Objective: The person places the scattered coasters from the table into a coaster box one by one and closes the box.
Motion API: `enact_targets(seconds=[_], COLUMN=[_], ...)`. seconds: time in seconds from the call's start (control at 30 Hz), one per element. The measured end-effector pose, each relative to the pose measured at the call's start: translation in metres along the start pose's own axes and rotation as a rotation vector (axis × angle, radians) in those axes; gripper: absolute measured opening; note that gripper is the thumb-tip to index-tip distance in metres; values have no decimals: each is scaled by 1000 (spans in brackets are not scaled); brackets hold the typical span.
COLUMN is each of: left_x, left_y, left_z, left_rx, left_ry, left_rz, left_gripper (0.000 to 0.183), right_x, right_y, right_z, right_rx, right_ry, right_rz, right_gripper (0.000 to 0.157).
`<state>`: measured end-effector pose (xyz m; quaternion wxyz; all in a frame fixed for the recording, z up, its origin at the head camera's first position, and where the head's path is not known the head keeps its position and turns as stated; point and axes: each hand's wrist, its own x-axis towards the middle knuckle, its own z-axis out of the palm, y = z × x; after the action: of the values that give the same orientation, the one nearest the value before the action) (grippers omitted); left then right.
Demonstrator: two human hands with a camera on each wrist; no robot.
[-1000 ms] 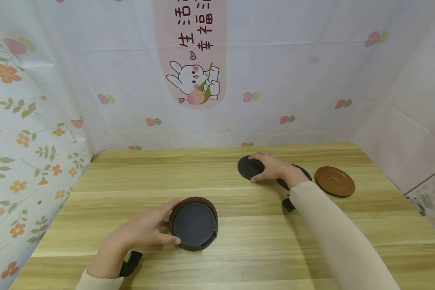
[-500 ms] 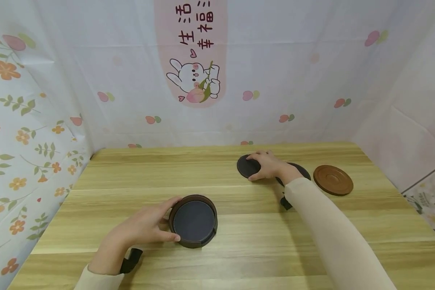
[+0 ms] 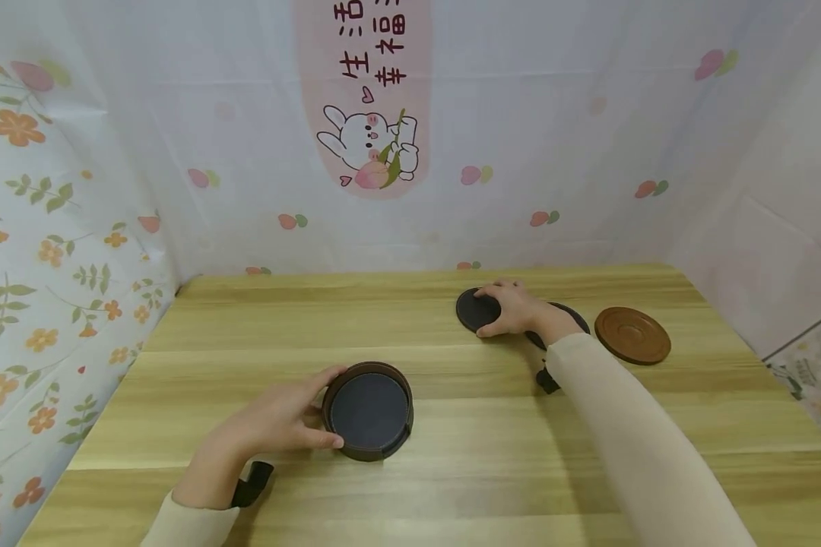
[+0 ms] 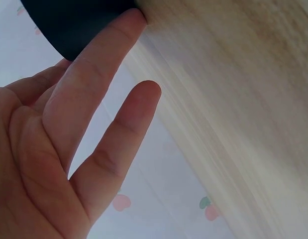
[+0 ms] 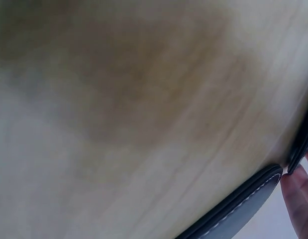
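My left hand [image 3: 282,414] holds a round dark coaster holder [image 3: 407,441] by its left side, thumb at the front and a finger at the back. A dark coaster [image 3: 369,410] lies inside it. In the left wrist view, one fingertip meets the holder's dark wall [image 4: 89,25], and another finger extends apart from it. Toward the table's back, my right hand [image 3: 516,308] grips a black round coaster [image 3: 475,310] by its right side. A second black round piece [image 3: 578,316] lies partly hidden under that wrist. The right wrist view shows a stitched black edge [image 5: 243,211] beside fingertips [image 5: 295,196].
A brown round wooden coaster [image 3: 632,336] lies to the right of the right arm. Wood-grain table [image 3: 451,471] spreads between the arms. Patterned cloth [image 3: 520,137] hangs along the back and sides.
Both hands keep their places on the holder and the coaster. The head view shifts only slightly.
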<state>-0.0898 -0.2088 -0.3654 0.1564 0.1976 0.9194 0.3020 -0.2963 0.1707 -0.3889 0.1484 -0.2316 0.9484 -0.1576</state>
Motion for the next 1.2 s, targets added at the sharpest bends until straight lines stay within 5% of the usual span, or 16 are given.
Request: enact_targets(seconds=[0.63, 1.2], left_x=[3, 0], left_y=[-1, -1], left_z=[0, -2], left_rx=[-11, 40], left_ry=[-7, 27], left_rz=[-19, -9], left_gripper=[101, 102], right_x=[-19, -30], right_y=[4, -19], right_z=[1, -1], right_rx=[-4, -11], right_ry=[10, 12], right_rz=[-31, -72], right_gripper=[75, 76])
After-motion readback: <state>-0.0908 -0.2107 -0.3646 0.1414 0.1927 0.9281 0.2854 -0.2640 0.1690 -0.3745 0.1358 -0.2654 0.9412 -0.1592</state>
